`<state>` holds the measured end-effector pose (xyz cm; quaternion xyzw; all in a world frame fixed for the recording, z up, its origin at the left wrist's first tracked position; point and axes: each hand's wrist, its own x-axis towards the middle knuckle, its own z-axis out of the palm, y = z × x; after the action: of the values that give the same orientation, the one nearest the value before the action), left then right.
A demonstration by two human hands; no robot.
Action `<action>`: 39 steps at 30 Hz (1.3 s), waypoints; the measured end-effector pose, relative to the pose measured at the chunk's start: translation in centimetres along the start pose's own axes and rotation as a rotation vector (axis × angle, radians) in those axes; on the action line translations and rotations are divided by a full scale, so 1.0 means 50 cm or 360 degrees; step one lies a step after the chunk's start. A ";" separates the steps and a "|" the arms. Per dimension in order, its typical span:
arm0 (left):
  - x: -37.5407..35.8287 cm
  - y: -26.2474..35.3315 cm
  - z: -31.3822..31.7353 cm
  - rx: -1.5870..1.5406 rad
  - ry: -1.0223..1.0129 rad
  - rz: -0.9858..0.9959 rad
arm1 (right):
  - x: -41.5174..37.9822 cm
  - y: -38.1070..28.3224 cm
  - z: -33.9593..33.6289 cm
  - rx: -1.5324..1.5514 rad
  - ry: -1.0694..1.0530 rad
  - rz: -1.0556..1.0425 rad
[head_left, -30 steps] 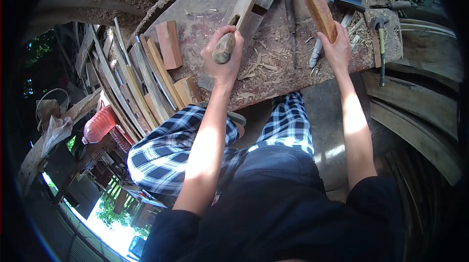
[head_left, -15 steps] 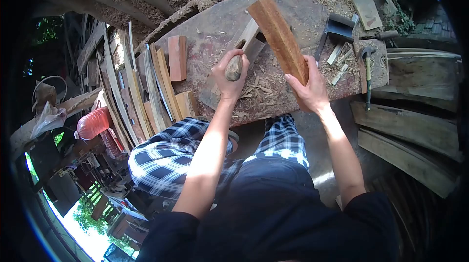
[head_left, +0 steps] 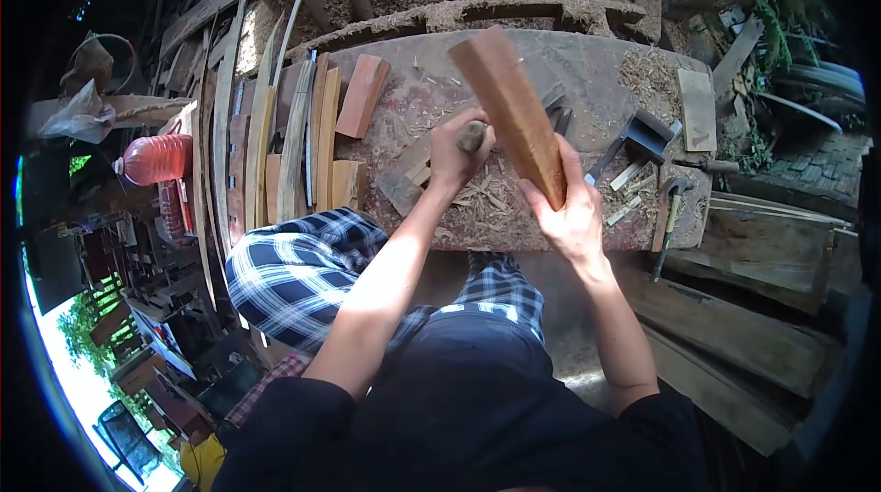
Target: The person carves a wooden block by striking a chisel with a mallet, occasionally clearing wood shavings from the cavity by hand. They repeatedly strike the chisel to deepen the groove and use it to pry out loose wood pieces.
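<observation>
Board (head_left: 510, 111) now nearer left hand (head_left: 459, 154)

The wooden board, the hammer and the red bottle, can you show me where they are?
wooden board (head_left: 507, 105), head view, middle of its reddish face, held in the right hand (head_left: 576, 217).
hammer (head_left: 669, 217), head view, on its handle.
red bottle (head_left: 154, 160), head view, on its side.

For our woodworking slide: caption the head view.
Seated at a bench, left hand grips a handle; right hand holds a board.
</observation>
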<state>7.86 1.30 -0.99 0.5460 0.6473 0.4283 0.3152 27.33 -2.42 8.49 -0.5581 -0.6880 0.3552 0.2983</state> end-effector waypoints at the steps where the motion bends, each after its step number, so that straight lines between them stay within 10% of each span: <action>1: -0.009 0.022 -0.012 -0.0100 0.0029 -0.0134 | 0.001 0.018 0.009 0.0171 0.0159 0.0038; 11: -0.013 0.021 -0.057 -0.0218 0.0200 -0.0022 | 0.035 0.203 0.094 -0.0188 -0.0132 0.0486; 39: -0.012 0.045 -0.055 -0.0210 0.0229 -0.0015 | 0.030 0.196 0.086 -0.0351 -0.0148 0.0496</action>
<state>6.55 0.19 2.21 0.4889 0.6412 0.5067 0.3052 29.00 -0.43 -1.99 -0.6702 -0.6411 0.3449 0.1445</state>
